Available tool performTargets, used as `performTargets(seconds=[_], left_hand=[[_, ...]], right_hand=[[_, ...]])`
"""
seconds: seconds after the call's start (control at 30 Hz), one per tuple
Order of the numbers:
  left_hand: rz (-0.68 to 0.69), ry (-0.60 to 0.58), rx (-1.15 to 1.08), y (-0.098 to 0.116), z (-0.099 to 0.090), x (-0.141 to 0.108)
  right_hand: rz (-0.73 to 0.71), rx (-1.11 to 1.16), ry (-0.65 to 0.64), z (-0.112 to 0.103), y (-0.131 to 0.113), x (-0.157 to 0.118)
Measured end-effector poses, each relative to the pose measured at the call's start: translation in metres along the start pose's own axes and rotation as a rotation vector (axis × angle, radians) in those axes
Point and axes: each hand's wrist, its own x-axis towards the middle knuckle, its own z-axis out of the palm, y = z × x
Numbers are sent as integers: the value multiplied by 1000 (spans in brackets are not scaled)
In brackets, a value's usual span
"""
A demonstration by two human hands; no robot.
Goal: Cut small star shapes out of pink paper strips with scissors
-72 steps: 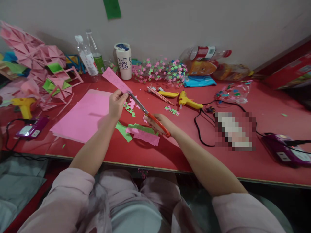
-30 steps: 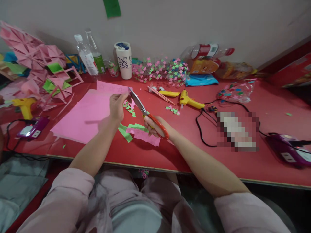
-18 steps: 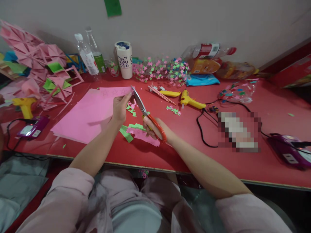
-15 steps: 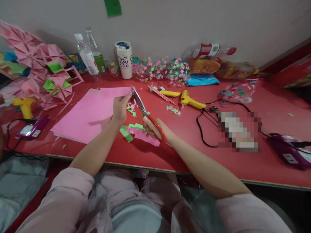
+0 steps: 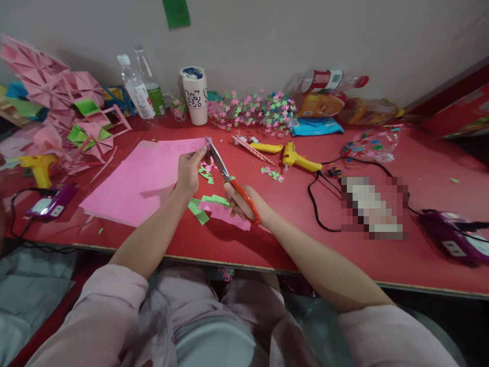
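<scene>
My right hand [image 5: 242, 201] grips orange-handled scissors [image 5: 218, 156], whose blades point up and left. Pinched in my left hand [image 5: 190, 168] is a pink paper strip [image 5: 179, 147] with star outlines drawn on it; its right end meets the blades near my fingertips. Large pink paper sheets [image 5: 133, 181] lie beneath and left of that hand. Under the scissors rest green paper scraps [image 5: 198, 211] and a pink paper scrap [image 5: 219, 213]. A few small cut stars [image 5: 272, 174] in green and pink lie to the right of the blades.
A yellow glue gun [image 5: 300, 159], a yellow cutter [image 5: 266, 148] and pencils [image 5: 252, 149] lie beyond my right hand. Bottles [image 5: 135, 89], a white tumbler [image 5: 196, 97] and star-filled plastic [image 5: 248, 112] line the wall. Pink folded-paper work [image 5: 57, 86] stands left; a black cord [image 5: 311, 199] loops at right.
Both hands and the scissors stay almost in place at the strip's end. The pink strip has tilted slightly, and the view has shifted a little.
</scene>
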Motion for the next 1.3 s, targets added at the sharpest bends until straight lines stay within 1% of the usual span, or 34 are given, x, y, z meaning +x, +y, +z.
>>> performTargets(seconds=[0.13, 0.33, 0.47, 0.63, 0.8, 0.93, 1.07, 1.13, 1.3], left_hand=[[0, -5, 2, 1, -1, 1], [0, -9, -9, 3, -2, 3], [-5, -6, -39, 5, -2, 5], [-22, 40, -36, 5, -4, 8], [8, 28, -124, 3, -8, 11], [49, 42, -113, 0, -9, 12], [47, -44, -77, -2, -8, 10], [38, -66, -68, -2, -7, 9], [30, 8, -79, 1, -7, 11]], right_hand=[[-1, -14, -10, -1, -1, 0], [10, -63, 20, -2, -4, 0], [-10, -67, 24, -3, -3, 0], [-12, -71, 20, -4, -2, 2], [33, -80, 44, -2, -5, 1], [40, -92, 66, -1, -5, 1], [-8, -109, 85, -2, -4, 1], [0, -144, 105, -2, -4, 1], [35, -175, 117, -2, -6, 1]])
